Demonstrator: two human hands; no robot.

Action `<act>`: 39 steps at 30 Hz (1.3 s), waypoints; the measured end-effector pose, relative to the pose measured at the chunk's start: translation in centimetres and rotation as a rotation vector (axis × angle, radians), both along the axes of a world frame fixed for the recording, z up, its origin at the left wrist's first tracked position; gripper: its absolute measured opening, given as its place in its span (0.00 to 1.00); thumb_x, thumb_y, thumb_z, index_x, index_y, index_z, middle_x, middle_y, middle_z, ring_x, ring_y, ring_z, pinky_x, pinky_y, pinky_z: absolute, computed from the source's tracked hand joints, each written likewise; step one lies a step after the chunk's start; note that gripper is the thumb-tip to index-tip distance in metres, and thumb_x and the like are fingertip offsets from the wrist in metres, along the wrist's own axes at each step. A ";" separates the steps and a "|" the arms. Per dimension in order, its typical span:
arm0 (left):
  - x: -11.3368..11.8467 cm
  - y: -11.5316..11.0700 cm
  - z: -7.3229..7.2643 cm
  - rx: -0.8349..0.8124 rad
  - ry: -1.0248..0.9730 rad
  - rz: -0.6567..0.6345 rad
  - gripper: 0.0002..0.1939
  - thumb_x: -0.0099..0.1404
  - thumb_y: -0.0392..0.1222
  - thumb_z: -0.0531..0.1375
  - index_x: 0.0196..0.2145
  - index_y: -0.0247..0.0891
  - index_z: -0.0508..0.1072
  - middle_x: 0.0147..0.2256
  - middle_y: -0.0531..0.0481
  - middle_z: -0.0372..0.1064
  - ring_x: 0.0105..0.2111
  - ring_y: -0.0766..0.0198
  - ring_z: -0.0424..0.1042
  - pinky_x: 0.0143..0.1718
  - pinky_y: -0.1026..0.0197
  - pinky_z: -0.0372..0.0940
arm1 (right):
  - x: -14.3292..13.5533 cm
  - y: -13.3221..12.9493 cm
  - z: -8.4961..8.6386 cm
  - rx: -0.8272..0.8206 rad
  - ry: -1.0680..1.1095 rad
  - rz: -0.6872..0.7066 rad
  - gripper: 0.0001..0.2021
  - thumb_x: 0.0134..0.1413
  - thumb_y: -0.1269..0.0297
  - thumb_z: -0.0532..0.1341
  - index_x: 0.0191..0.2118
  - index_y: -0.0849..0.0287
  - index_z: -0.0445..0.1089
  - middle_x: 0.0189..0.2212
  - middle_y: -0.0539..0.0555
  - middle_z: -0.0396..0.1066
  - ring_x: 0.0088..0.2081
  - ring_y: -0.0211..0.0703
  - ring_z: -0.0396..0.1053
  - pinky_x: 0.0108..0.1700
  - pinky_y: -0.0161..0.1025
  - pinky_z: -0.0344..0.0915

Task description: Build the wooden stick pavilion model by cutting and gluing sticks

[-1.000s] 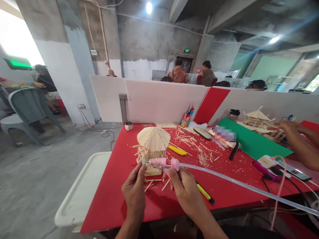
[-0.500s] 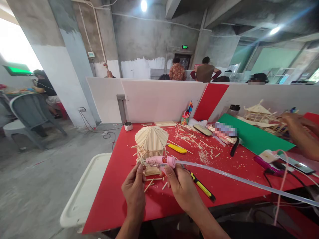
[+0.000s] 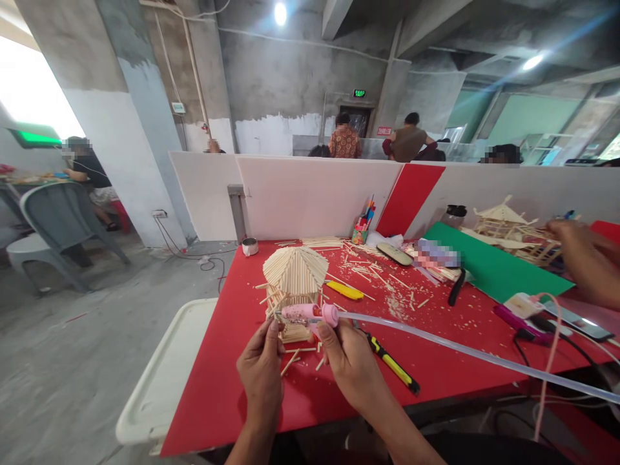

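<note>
The pink glue gun (image 3: 310, 314) is above the red counter (image 3: 227, 381), its tip just at the small stick house (image 3: 294, 284). The right hand (image 3: 351, 365) is closed around its handle. The left hand (image 3: 261, 371) pinches a thin stick (image 3: 277, 316) beside the tip.

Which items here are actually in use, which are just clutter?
In use: left hand, right hand, pink glue gun, stick house.
Lying about: yellow knife, pen cup, steel cup, loose sticks.
</note>
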State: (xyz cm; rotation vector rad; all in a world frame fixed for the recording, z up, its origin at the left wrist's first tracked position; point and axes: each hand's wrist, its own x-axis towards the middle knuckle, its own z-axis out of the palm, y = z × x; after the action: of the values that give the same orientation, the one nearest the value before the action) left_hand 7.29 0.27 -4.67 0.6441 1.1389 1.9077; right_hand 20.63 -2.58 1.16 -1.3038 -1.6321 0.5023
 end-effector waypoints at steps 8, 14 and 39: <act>-0.3 0.0 0.1 -0.005 -0.012 -0.007 0.18 0.46 0.48 0.71 0.34 0.36 0.82 0.16 0.57 0.65 0.17 0.74 0.57 0.17 0.71 0.56 | 0.0 0.2 -0.4 0.024 -0.020 -0.002 0.22 0.64 0.49 0.46 0.27 0.56 0.66 0.17 0.48 0.63 0.20 0.38 0.63 0.27 0.33 0.56; -0.2 0.1 0.3 -0.002 -0.010 0.006 0.17 0.47 0.47 0.71 0.34 0.36 0.82 0.16 0.57 0.66 0.17 0.74 0.57 0.16 0.71 0.55 | 0.2 -0.1 -0.5 0.011 -0.003 -0.003 0.20 0.64 0.50 0.47 0.29 0.56 0.66 0.17 0.47 0.63 0.20 0.37 0.62 0.26 0.33 0.56; -0.8 -0.3 0.5 0.045 -0.002 -0.049 0.11 0.52 0.47 0.67 0.26 0.35 0.79 0.15 0.56 0.64 0.16 0.72 0.57 0.16 0.69 0.53 | -0.2 -0.4 -0.6 -0.043 0.059 0.012 0.19 0.64 0.49 0.48 0.31 0.56 0.66 0.18 0.47 0.64 0.20 0.38 0.63 0.26 0.34 0.57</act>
State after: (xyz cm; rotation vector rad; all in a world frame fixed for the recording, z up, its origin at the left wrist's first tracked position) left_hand 6.48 0.01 -4.22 0.6881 1.0718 1.8970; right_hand 20.46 -2.93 0.55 -1.2998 -1.5892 0.5804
